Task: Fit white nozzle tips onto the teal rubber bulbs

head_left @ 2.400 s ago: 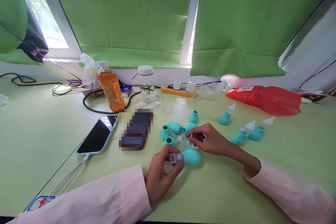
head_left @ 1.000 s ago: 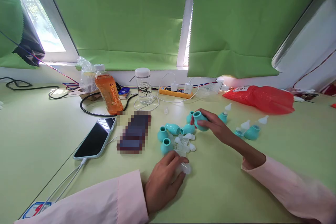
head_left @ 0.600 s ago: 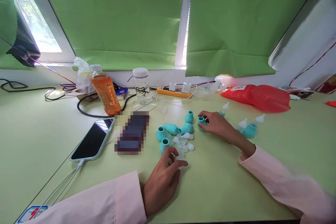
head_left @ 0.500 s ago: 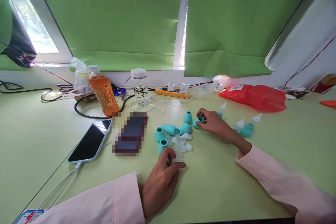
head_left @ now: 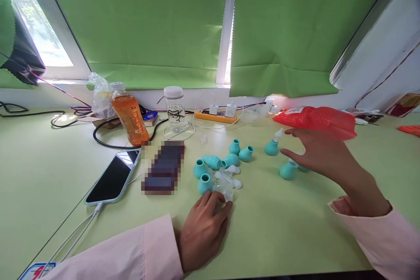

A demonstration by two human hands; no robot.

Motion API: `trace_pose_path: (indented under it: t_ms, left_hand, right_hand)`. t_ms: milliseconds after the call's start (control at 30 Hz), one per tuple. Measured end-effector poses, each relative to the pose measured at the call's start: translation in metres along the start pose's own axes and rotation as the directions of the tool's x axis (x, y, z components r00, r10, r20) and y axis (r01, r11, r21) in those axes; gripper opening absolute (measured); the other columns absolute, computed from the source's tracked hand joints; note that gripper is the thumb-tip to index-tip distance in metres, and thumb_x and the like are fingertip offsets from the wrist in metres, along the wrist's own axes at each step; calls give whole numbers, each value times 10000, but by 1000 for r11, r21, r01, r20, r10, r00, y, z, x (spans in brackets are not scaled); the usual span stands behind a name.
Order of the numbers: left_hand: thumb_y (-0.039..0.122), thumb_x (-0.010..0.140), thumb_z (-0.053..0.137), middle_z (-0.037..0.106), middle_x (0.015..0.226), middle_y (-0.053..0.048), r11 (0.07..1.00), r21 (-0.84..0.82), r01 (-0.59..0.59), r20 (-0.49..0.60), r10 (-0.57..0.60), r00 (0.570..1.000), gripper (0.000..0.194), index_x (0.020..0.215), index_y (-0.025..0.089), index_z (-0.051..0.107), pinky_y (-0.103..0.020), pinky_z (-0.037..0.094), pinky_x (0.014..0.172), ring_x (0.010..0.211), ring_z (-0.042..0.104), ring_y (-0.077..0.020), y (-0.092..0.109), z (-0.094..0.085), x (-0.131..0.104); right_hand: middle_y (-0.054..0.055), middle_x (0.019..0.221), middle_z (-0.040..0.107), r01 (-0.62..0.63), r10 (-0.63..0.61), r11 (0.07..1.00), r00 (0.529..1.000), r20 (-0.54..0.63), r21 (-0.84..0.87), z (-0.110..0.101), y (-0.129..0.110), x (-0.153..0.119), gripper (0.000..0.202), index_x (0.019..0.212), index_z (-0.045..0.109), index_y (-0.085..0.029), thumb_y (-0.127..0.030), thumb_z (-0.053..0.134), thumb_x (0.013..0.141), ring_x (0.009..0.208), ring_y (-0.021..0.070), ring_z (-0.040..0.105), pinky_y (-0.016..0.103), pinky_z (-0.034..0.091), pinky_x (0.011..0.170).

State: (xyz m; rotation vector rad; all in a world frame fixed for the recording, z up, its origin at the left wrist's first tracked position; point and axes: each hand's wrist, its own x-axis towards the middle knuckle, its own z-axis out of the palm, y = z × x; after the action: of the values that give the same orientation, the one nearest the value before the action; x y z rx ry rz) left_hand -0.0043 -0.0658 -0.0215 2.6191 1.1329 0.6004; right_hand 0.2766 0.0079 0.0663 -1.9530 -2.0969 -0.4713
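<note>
My left hand (head_left: 206, 229) rests on the table with curled fingers, their tips on a clear plastic piece (head_left: 225, 192) at the near edge of a small pile. Beside it several teal squeeze bulbs (head_left: 205, 183) with open necks stand or lie, one bulb (head_left: 246, 153) tilted at the right of the group. My right hand (head_left: 315, 153) is raised, thumb and fingers apart, holding nothing visible. Left of its fingertips stands a teal bulb (head_left: 271, 148) fitted with a white nozzle (head_left: 278, 134). Another bulb (head_left: 288, 169) stands below the thumb; the hand partly hides the bulbs there.
Left of the bulbs lie a blurred dark object (head_left: 164, 168) and a phone (head_left: 113, 177) on a cable. Behind stand an orange drink bottle (head_left: 129, 116), a clear water bottle (head_left: 175, 111) and a yellow power strip (head_left: 215, 116). A red plastic bag (head_left: 316, 120) lies at the back right.
My right hand has let go of a teal bulb, which now leans beside the group, and has moved right with spread fingers. My left fingers have drawn closer around the clear piece.
</note>
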Motion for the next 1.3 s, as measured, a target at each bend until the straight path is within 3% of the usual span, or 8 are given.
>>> trace_pose_path:
  t_ms: [133,333,467,567,700,800,1067,1300]
  left_hand:
    - [219,787,420,453,1091,-141,998,55,-4,67,0,998,408,1188,142,413,-459,412,787,957,427,-274,5,-3,-1]
    - [245,790,418,450,1106,-143,1000,15,12,78,-13,997,426,1204,148,390,-466,399,802,972,429,-278,6,-6,-1]
    - [272,795,435,478,1071,-108,978,-208,-5,-51,-6,999,338,1122,186,418,-378,425,791,956,469,-226,4,-7,-5]
    - [376,730,538,519,994,-78,923,-383,41,-106,-88,990,321,974,192,443,-330,446,710,857,509,-200,3,-5,-10]
    - [348,646,626,571,925,-53,873,-463,153,-92,-219,971,407,968,195,428,-311,449,661,758,536,-183,2,-3,-11]
    - [247,710,547,611,892,-19,873,-468,135,-121,-214,969,273,968,217,464,-282,443,683,774,555,-171,4,-7,-6]
    - [202,641,551,609,714,1,891,-408,200,-224,-310,924,184,822,187,528,-269,449,611,631,544,-153,7,-10,-3]
    - [376,687,605,668,859,-33,871,-439,223,-172,-325,930,302,947,223,624,-320,482,720,800,593,-213,4,-6,-5]
  right_hand:
    - [68,888,617,52,-74,994,964,255,91,23,13,-2,328,1012,529,-222,-347,465,715,855,258,553,329,410,615]
    - [27,693,606,108,-185,915,968,167,390,-5,-9,0,163,761,574,-201,-339,517,698,595,161,543,267,405,511]
    - [1,624,591,190,-346,644,936,60,741,-22,-53,-15,177,661,568,-191,-358,623,645,526,115,524,219,396,445]
    - [-4,606,588,82,-457,361,884,99,929,-13,-87,-32,198,638,556,-180,-337,674,609,529,107,533,210,423,467]
    - [-6,601,564,-15,-403,114,913,60,993,17,-116,-52,225,627,548,-176,-334,703,583,512,98,507,210,414,450]
    - [-10,622,539,-132,-293,-58,950,109,990,37,-125,-61,268,633,502,-175,-389,663,625,440,70,454,200,375,383]
    - [-65,458,298,-405,-384,-102,859,339,909,57,-123,-69,448,608,393,-171,-592,380,761,413,56,270,197,204,392]
    - [-52,510,284,-404,-230,34,887,400,914,54,-125,-75,469,554,376,-171,-596,394,751,482,70,274,209,251,456]
